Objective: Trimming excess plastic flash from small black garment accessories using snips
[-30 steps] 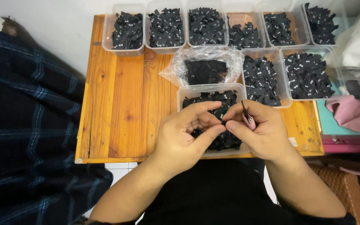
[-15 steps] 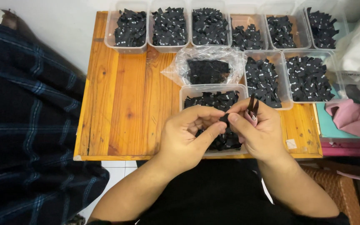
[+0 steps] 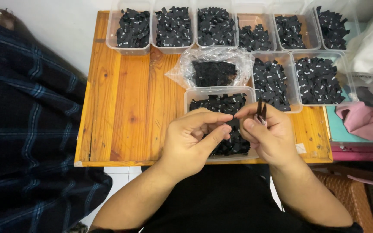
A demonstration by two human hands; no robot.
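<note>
2 hands (image 3: 234,136), small black tags (image 3: 260,111), clear tub (image 3: 217,92)

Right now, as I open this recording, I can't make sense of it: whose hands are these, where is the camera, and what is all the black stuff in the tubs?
There is no machine here. The single view comes from a camera worn on a person's head, looking down at that person's own two bare hands over a small orange-brown wooden table.

On the table stand clear plastic tubs filled with small black fabric pieces, plus a crumpled clear plastic bag holding more of them. The nearest clear tub sits right under the hands.

The left hand and the right hand meet over that tub, fingertips pinching a small black piece between them. The right hand also holds a slim dark tool, possibly small snips; its kind is hard to tell.

Dark blue checked cloth lies to the left of the table.
</note>
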